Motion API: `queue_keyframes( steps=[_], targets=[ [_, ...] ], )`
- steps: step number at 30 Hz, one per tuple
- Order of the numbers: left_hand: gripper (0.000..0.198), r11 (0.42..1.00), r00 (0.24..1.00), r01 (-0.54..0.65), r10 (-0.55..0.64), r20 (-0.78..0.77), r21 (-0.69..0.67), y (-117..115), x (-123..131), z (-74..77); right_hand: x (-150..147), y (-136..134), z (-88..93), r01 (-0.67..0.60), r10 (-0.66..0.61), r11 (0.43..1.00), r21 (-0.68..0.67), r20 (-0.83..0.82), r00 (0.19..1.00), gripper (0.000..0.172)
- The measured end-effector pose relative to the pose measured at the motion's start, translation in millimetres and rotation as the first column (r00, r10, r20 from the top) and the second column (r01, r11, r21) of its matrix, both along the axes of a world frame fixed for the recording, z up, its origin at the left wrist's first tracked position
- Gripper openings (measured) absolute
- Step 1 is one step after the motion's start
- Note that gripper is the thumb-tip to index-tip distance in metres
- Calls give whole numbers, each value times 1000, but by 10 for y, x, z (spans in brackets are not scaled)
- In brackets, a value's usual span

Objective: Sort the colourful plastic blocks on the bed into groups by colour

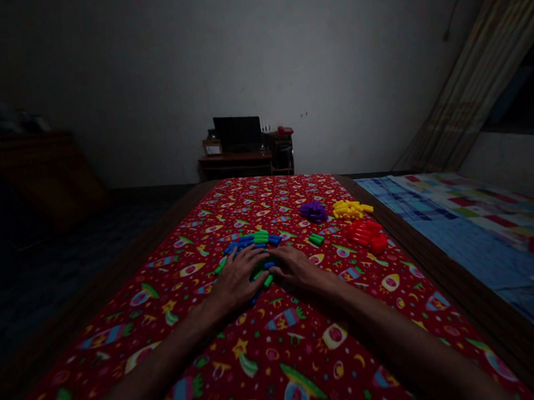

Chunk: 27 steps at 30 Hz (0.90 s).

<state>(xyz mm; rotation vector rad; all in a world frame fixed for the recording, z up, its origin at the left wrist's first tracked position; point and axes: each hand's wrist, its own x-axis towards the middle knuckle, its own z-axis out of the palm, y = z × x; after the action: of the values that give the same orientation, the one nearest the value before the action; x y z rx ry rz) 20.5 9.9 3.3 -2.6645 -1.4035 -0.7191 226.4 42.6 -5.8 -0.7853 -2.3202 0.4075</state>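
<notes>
My left hand [236, 279] and my right hand [298, 268] lie side by side on a red patterned cloth [277, 351], fingers spread flat over a heap of blue and green plastic sticks [255, 242]. A few green and blue sticks [265, 276] show between the two hands. Neither hand is closed around anything that I can see. To the right lie a small green bundle [316, 239], a red pile [366, 232], a yellow pile [350, 209] and a purple pile [314, 211].
The cloth covers a long wooden-edged table [440, 261]. A bed with a blue checked sheet [475, 234] runs along the right side. A small desk with a dark monitor [238, 134] stands against the far wall. The room is dim.
</notes>
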Motion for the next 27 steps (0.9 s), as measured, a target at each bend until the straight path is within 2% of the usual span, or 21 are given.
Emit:
queue_keyframes(
  steps=[3, 7, 11, 16, 18, 20, 23, 25, 27],
  targets=[
    [38, 999, 999, -38, 38, 24, -12, -12, 7, -14, -6, -4, 12, 51, -52, 998, -49, -15, 999, 33],
    [35, 998, 997, -53, 52, 48, 22, -1, -6, -14, 11, -4, 115, 98, -112, 971, -216, -52, 992, 24],
    [31, 996, 997, -79, 78, 19, 34, 29, -21, -33, -13, -24, 163, 121, -142, 944, -306, -50, 989, 25],
    [27, 1000, 996, -5, 5, 87, 2, 90, -99, -3, -61, -2, 84, 216, -237, 947, -237, -64, 969, 11],
    [27, 999, 990, -37, 34, 138, 17, 97, -124, 44, 8, 52, 98, 275, -290, 944, -184, -59, 955, 10],
    [27, 996, 979, -86, 78, 188, 35, 87, -132, 100, 156, 129, 150, 360, -363, 930, -74, -36, 931, 11],
    [32, 993, 962, -108, 92, 259, 50, 47, -110, 169, 469, 250, 240, 510, -517, 855, 88, 94, 851, 13],
    [36, 995, 948, -95, 83, 306, 24, 10, -80, 196, 674, 312, 272, 587, -597, 801, 116, 210, 774, 16],
    [37, 997, 934, -72, 80, 349, -35, -28, -44, 209, 839, 353, 280, 610, -610, 785, 105, 299, 734, 17]
  ],
)
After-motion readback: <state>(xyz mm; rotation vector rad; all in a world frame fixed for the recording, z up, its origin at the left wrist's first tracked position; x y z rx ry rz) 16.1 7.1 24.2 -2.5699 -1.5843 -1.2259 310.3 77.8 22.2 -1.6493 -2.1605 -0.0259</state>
